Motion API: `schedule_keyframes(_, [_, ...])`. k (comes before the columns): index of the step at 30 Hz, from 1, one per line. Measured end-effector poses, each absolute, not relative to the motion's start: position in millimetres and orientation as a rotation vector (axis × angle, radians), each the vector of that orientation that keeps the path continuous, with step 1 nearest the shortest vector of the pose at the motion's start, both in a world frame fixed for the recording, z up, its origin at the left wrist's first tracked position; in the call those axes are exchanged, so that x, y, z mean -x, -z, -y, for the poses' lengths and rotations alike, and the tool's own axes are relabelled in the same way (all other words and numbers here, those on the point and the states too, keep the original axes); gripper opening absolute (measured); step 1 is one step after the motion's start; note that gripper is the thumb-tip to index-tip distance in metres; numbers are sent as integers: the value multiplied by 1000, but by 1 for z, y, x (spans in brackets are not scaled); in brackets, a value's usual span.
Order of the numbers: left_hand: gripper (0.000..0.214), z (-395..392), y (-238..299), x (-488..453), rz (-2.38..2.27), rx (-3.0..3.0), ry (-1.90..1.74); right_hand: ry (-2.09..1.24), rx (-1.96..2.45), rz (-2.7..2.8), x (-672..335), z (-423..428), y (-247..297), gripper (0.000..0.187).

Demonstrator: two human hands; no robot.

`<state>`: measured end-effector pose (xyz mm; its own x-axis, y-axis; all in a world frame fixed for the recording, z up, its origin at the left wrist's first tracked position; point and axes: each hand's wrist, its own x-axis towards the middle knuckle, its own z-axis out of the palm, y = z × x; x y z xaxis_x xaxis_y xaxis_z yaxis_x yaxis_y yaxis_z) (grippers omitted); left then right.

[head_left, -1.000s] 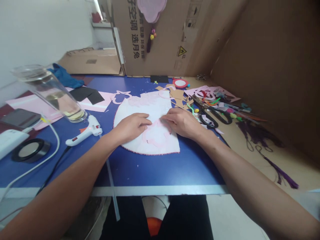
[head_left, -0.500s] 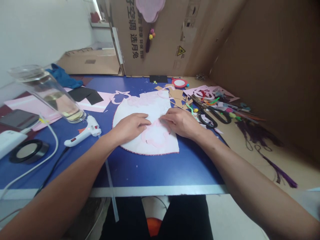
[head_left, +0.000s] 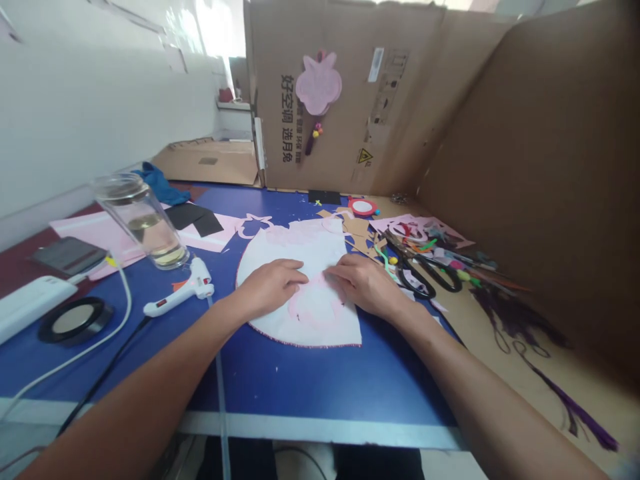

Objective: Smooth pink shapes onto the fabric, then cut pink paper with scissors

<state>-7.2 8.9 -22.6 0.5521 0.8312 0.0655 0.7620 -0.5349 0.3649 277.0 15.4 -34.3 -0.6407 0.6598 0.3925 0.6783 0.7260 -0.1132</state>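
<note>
1. White rounded sheet [head_left: 280, 243] lies flat near the middle of the blue tabletop [head_left: 300, 387]. Its curved lower edge carries a thin pinkish border, and pale pink shapes [head_left: 313, 310] sit on its surface.
2. Left hand [head_left: 270, 288] is open and flat on the sheet, fingers extended, gripping nothing.
3. Right hand [head_left: 367, 285] is also open, resting palm-down on the sheet with its fingers spread slightly. Its fingertips are just beside those of the left hand.
4. Left of the sheet, a white hot glue gun [head_left: 180, 293] lies on its side, with a clear glue stick [head_left: 219, 373] running toward the table's near edge. Farther left stand a clear glass tumbler [head_left: 143, 223] holding some liquid and a roll of black tape [head_left: 75, 321].
5. Right of the sheet, black-handled scissors [head_left: 425, 277] lie among pink paper scraps [head_left: 400, 225] and brown card cutouts [head_left: 357, 228].
6. Purple tassels [head_left: 520, 320] lie farther right, on the tan cardboard surface [head_left: 500, 393].
7. Pink flower-shaped ornament [head_left: 319, 83] hangs on the upright cardboard panel [head_left: 400, 113] behind the table.
</note>
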Motion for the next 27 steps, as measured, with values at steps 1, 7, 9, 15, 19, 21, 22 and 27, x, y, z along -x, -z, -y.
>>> schedule_keyframes(1, [39,-8,23,7,-1319,-2497,-333,60,1029,2519,-277,-15,35,23])
schedule_keyframes(7, [37,-6,21,8,-1314,-2501,-337,41,1009,2507,-278,-17,39,23])
schedule_keyframes(9, [37,-6,21,8,-1313,-2501,-333,35,1014,2502,-278,-17,40,24])
schedule_keyframes(15, [36,-6,21,7,-1308,-2499,-336,34,1022,2504,-277,-16,38,27])
schedule_keyframes(19, [36,-6,20,7,-1307,-2512,-325,44,1022,2503,-277,-16,39,27])
schedule_keyframes(21, [36,-6,20,7,-1304,-2524,-322,50,1021,2501,-277,-16,39,27])
schedule_keyframes(22, [36,-6,20,7,-1303,-2529,-320,51,1018,2503,-277,-16,39,26])
schedule_keyframes(27, [36,-7,23,8,-1296,-2547,-345,46,1026,2512,-277,-17,39,25])
